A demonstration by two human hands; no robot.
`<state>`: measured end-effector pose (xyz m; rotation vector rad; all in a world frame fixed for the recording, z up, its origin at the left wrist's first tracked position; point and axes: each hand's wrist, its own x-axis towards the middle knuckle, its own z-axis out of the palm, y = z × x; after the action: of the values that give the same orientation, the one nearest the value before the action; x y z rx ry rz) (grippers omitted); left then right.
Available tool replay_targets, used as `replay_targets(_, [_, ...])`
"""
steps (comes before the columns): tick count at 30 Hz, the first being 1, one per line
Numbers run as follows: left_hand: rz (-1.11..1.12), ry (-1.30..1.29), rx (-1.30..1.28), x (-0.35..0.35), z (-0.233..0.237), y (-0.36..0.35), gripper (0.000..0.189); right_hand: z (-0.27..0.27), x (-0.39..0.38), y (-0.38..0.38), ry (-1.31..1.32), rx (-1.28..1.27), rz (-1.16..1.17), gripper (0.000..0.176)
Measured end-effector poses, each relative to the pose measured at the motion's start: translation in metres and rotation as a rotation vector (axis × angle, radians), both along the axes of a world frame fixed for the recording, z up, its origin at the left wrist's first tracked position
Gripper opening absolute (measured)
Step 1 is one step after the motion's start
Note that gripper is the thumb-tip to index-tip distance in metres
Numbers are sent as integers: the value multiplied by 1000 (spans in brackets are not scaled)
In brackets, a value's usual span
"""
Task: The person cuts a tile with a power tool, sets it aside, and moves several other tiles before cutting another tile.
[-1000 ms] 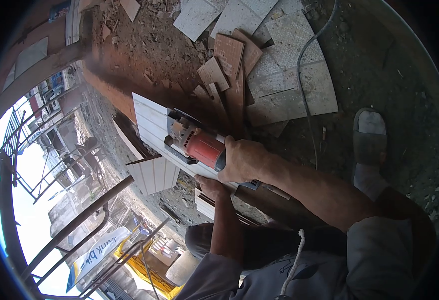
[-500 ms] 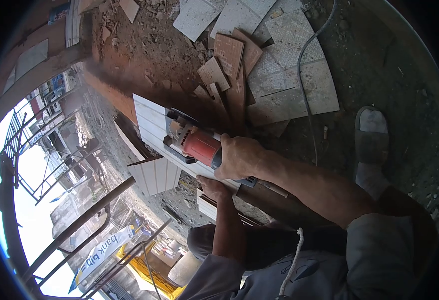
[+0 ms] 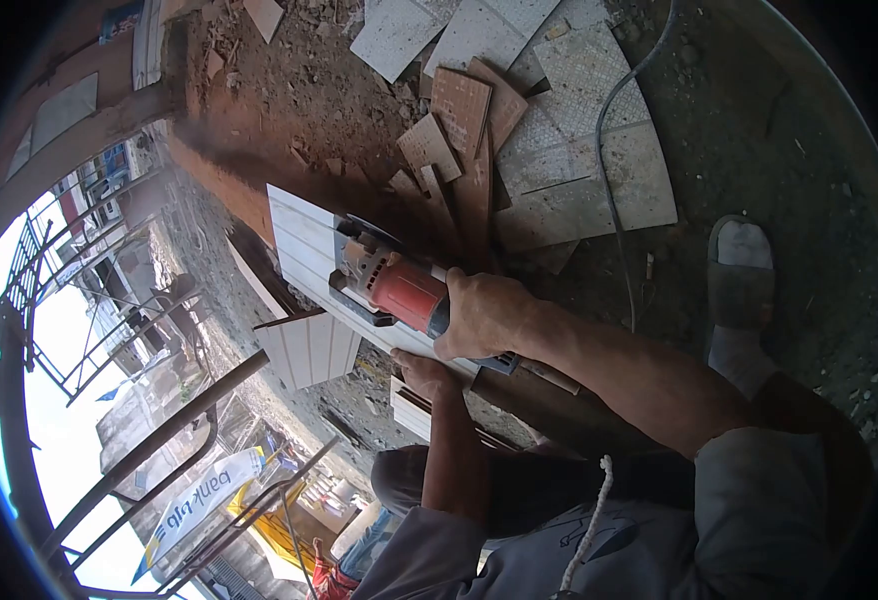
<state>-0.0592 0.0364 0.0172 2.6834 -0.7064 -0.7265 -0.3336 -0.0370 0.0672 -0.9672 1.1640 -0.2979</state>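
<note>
My right hand (image 3: pixel 484 312) is closed around the body of a red handheld tile cutter (image 3: pixel 406 294). The cutter's base plate rests on a long white striped tile (image 3: pixel 304 235), and dust hangs near its far end. The blade's contact with the tile is hidden by the tool. Lower down, my left hand (image 3: pixel 427 376) presses on the tile's near left edge, its fingers gripping that edge just below the cutter.
Broken and stacked tiles (image 3: pixel 589 120) lie beyond the cutter, crossed by a grey cable (image 3: pixel 602 130). Another striped tile (image 3: pixel 309 348) leans at the left. My sandalled foot (image 3: pixel 742 270) is at the right. A person in red (image 3: pixel 331 582) is at the lower left, near metal railings (image 3: pixel 174 450).
The cutter has shifted very slightly back along the tile with my right hand. My left hand stays at the tile's edge. A person in red has come into view at the lower left.
</note>
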Motion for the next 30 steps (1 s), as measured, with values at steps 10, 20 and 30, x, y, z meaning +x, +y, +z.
replay_targets(10, [-141,-179,120,-33,13,-8,80,4,-11,15,-14,44,26,70])
replay_targets(20, [-1,-93,45,-25,10,-7,83,7,-12,11,-8,43,24,70])
replay_targets(30, [32,-98,-22,-36,13,-9,82,6,-8,-7,-26,35,20,68])
